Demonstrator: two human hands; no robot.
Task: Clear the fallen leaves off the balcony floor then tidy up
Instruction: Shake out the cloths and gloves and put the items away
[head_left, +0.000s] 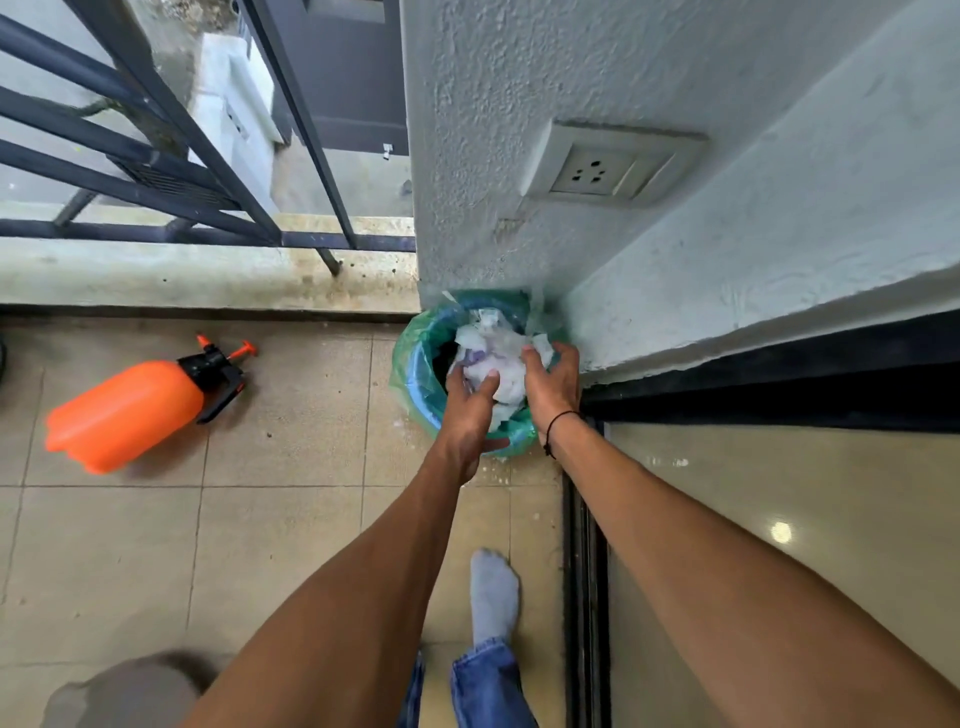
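Observation:
A blue bin (422, 382) lined with a green plastic bag (405, 353) stands in the corner where the wall meets the balcony kerb. Crumpled white paper and plastic waste (493, 353) fills its mouth. My left hand (470, 410) presses on the near side of that wad, fingers spread over it. My right hand (553, 382) curls around its right side, over the bin's rim. A black cord circles the right wrist. No leaves show on the tiled floor (285, 519).
An orange pressure sprayer (130, 410) lies on its side on the tiles to the left. The dark railing (171, 156) and concrete kerb (208, 275) run along the back. A sliding-door track (584, 571) lies to the right. A wall socket (613, 166) sits above the bin. My socked foot (493, 592) stands below.

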